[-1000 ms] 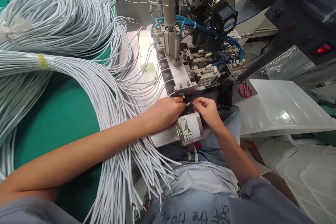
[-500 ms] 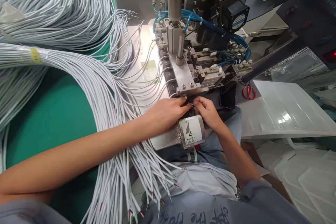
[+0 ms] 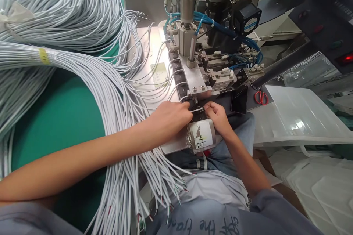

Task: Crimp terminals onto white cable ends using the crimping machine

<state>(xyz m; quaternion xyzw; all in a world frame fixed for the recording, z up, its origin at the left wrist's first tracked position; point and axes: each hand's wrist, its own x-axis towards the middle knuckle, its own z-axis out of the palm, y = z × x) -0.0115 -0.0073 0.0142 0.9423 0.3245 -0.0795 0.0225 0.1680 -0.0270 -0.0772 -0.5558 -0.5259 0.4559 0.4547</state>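
Note:
A white cable (image 3: 196, 110) runs between my two hands over the front end of the machine's dark track. My left hand (image 3: 172, 117) is closed around the cable, its fingers curled. At the cable's tip, where thin wire ends show, my right hand (image 3: 216, 114) pinches with thumb and forefinger. The exact wires between those fingertips are too small to make out. Just behind my hands stands the machine's metal press head (image 3: 194, 75), with several white cables lying in the track beneath it. A labelled guard block (image 3: 202, 136) sits right below my hands.
Big bundles of white cable (image 3: 71, 11) lie on the green table (image 3: 63, 106) at left; one bundle (image 3: 116, 110) hangs toward my lap. On the right are a black phone (image 3: 239, 100), red-handled scissors (image 3: 261, 97), a white sheet (image 3: 303, 117) and a control box (image 3: 325, 25).
My left hand has drawn back leftward along the cable, baring a stretch of it between the hands. My right hand stays almost in place. The view has shifted slightly.

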